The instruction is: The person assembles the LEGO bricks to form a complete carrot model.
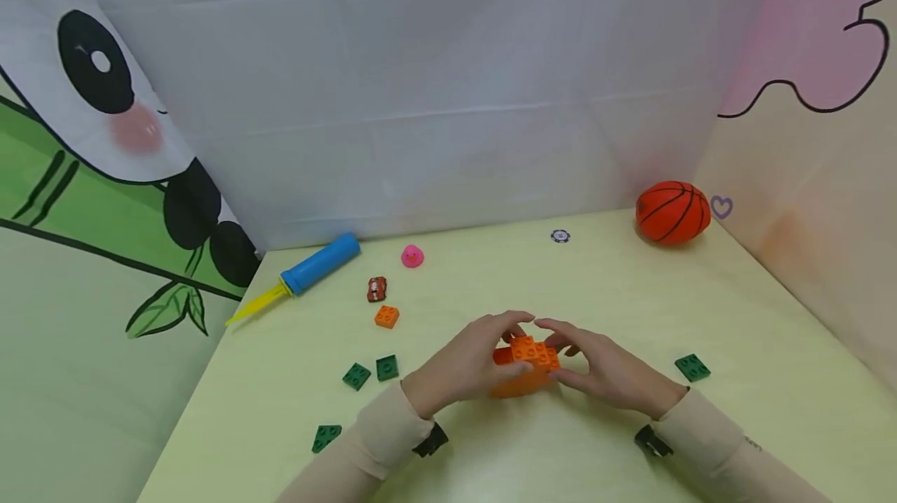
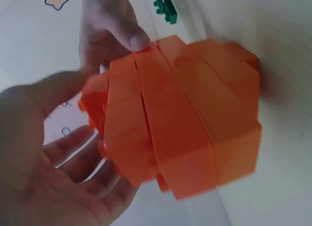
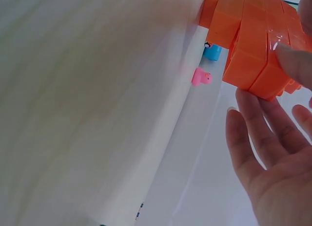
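Head view: stack of orange building bricks point(image 1: 527, 365) resting on the pale yellow table point(image 1: 701, 441), near its front middle. Left hand point(image 1: 468, 363) curled against the stack's left side, fingertips over the top edge; right hand point(image 1: 608, 369) closing on the right side, fingers arched over the studs. Both gripping the stack between them. Loose orange brick point(image 1: 386, 317) left of and behind the stack; small red toy car point(image 1: 377, 289) just behind that brick; pink rubber duck point(image 1: 412, 256) further back; blue and yellow hand pump point(image 1: 301, 276) far left of the stack, near the back wall. Two green plates point(image 1: 371, 371) left of the stack, a third green plate point(image 1: 326, 437) left and nearer the front edge, a fourth green plate point(image 1: 692, 367) right of the stack. Orange basketball point(image 1: 673, 212) far right rear of the stack, in the corner; small dark disc point(image 1: 560, 236) straight behind the stack. Left wrist view: stack of orange building bricks point(image 2: 185, 123) seen from the side, layers visible; left palm and fingers cupped loosely under its left end, a right-hand thumb tip pressed on the top edge; green plate point(image 2: 165, 9) beyond the stack. Right wrist view: stack point(image 3: 258, 46) at upper right, right hand's fingers spread below it, thumb laid on its face; pink rubber duck point(image 3: 201, 77) and end of the blue pump point(image 3: 212, 51) left of the stack.
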Motion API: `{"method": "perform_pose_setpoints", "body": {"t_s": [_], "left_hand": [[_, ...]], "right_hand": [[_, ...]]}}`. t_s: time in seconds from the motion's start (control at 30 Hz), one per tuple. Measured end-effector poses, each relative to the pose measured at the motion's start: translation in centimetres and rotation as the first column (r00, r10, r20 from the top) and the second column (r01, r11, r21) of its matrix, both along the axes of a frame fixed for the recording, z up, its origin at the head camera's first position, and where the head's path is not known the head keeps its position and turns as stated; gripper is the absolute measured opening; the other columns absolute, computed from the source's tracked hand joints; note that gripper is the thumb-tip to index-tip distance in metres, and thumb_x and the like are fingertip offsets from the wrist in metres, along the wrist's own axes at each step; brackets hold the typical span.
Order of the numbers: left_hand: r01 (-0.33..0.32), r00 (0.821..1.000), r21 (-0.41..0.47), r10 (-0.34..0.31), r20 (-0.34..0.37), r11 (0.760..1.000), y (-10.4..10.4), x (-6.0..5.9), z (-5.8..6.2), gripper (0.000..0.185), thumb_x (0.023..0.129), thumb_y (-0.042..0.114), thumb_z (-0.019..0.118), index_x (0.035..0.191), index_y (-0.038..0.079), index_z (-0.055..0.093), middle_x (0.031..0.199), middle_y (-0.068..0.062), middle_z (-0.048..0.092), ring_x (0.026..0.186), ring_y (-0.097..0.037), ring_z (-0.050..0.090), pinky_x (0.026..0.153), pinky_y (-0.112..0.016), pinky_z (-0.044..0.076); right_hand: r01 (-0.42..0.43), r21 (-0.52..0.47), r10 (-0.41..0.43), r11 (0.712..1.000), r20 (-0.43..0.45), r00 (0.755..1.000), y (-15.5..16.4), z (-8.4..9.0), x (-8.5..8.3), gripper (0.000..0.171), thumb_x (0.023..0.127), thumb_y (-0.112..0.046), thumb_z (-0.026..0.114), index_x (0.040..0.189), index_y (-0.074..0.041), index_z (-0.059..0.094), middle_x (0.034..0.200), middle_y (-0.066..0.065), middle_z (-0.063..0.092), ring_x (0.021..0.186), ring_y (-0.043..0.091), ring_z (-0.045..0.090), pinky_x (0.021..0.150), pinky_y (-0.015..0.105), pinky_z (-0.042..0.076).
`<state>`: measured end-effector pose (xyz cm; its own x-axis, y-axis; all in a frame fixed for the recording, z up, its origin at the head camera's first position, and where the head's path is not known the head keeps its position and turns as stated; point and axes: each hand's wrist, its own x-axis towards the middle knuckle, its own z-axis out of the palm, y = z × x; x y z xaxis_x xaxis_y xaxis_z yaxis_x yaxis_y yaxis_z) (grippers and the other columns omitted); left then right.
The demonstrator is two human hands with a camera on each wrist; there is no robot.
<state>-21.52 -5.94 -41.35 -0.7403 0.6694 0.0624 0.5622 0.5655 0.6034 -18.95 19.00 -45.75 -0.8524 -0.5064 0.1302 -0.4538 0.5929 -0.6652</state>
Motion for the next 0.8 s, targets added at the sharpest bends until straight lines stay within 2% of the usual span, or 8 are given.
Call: {"method": "perform_pose_setpoints", "body": {"t_s": [0.13, 0.23, 0.3, 0.37, 0.47, 0.6, 0.7, 0.8], "left_hand": [[-0.029, 0.998, 0.066, 0.026, 0.054, 0.997, -2.3, -1.1, 0.0, 0.055, 0.093, 0.044, 0.068, 0.141, 0.020, 0.053, 0.123, 0.003, 0.063, 0.116, -0.022, 0.057, 0.099, -0.042, 0.049], [-0.118, 0.992, 0.093, 0.113, 0.061, 0.989, -5.0, -2.6, -0.3, 0.050, 0.093, 0.038, 0.070, 0.137, 0.018, 0.056, 0.124, 0.000, 0.063, 0.118, -0.028, 0.056, 0.101, -0.047, 0.047], [-0.198, 0.980, 0.077, 0.196, 0.034, 0.977, -7.0, -3.7, -0.9, 0.049, 0.093, 0.033, 0.071, 0.137, 0.016, 0.057, 0.126, -0.002, 0.063, 0.119, -0.030, 0.056, 0.101, -0.047, 0.047], [-0.291, 0.957, 0.051, 0.290, 0.023, 0.955, -8.9, -4.8, -1.3, 0.050, 0.093, 0.028, 0.072, 0.138, 0.013, 0.056, 0.129, -0.007, 0.061, 0.120, -0.033, 0.056, 0.100, -0.048, 0.047], [-0.422, 0.906, 0.002, 0.422, 0.017, 0.906, -11.2, -6.3, -1.8, 0.053, 0.093, 0.024, 0.071, 0.139, 0.006, 0.053, 0.133, -0.016, 0.058, 0.122, -0.037, 0.055, 0.100, -0.051, 0.048], [-0.541, 0.841, -0.052, 0.540, -0.023, 0.840, -12.9, -7.7, -2.5, 0.052, 0.092, 0.021, 0.071, 0.135, -0.001, 0.054, 0.129, -0.024, 0.058, 0.116, -0.038, 0.056, 0.098, -0.050, 0.047], [-0.580, 0.815, -0.084, 0.577, -0.058, 0.810, -13.5, -8.3, -3.0, 0.048, 0.090, 0.020, 0.070, 0.131, -0.004, 0.057, 0.125, -0.024, 0.059, 0.108, -0.036, 0.057, 0.096, -0.050, 0.048], [-0.593, 0.805, -0.105, 0.588, -0.073, 0.799, -13.6, -8.6, -3.3, 0.046, 0.089, 0.018, 0.069, 0.128, -0.005, 0.059, 0.124, -0.025, 0.060, 0.104, -0.035, 0.058, 0.094, -0.050, 0.049]], "right_hand": [[0.015, 0.004, -0.015, 1.000, 0.042, 0.999, 0.1, 0.2, -0.1, 0.071, 0.092, -0.030, 0.073, 0.153, -0.029, 0.035, 0.125, -0.008, 0.062, 0.113, 0.017, 0.061, 0.096, 0.049, 0.051], [0.028, 0.000, -0.028, 1.000, 0.069, 0.997, 0.1, 0.2, -0.1, 0.072, 0.092, -0.032, 0.072, 0.153, -0.035, 0.034, 0.126, -0.009, 0.061, 0.114, 0.016, 0.059, 0.097, 0.048, 0.051], [0.036, -0.001, -0.036, 0.999, 0.079, 0.996, 0.1, 0.1, -0.1, 0.072, 0.092, -0.033, 0.073, 0.152, -0.037, 0.033, 0.126, -0.011, 0.061, 0.114, 0.014, 0.059, 0.097, 0.046, 0.050], [0.034, 0.000, -0.034, 0.999, 0.077, 0.996, 0.2, 0.0, -0.1, 0.072, 0.092, -0.033, 0.072, 0.153, -0.037, 0.033, 0.126, -0.012, 0.060, 0.114, 0.013, 0.059, 0.097, 0.046, 0.050], [0.032, 0.000, -0.032, 0.999, 0.070, 0.997, 0.2, -0.1, -0.1, 0.072, 0.092, -0.032, 0.073, 0.153, -0.035, 0.033, 0.125, -0.012, 0.061, 0.113, 0.014, 0.059, 0.097, 0.047, 0.051], [0.030, -0.003, -0.029, 1.000, 0.065, 0.997, 0.1, 0.0, 0.0, 0.072, 0.092, -0.031, 0.073, 0.153, -0.033, 0.034, 0.125, -0.009, 0.061, 0.113, 0.017, 0.059, 0.096, 0.048, 0.051], [0.021, -0.004, -0.021, 1.000, 0.056, 0.998, 0.1, 0.0, 0.1, 0.071, 0.093, -0.032, 0.072, 0.153, -0.031, 0.034, 0.125, -0.008, 0.062, 0.112, 0.018, 0.060, 0.095, 0.049, 0.051], [0.008, 0.000, -0.008, 1.000, 0.032, 0.999, 0.1, 0.0, 0.1, 0.070, 0.094, -0.033, 0.071, 0.153, -0.030, 0.034, 0.124, -0.007, 0.062, 0.112, 0.017, 0.060, 0.094, 0.050, 0.051]]}}
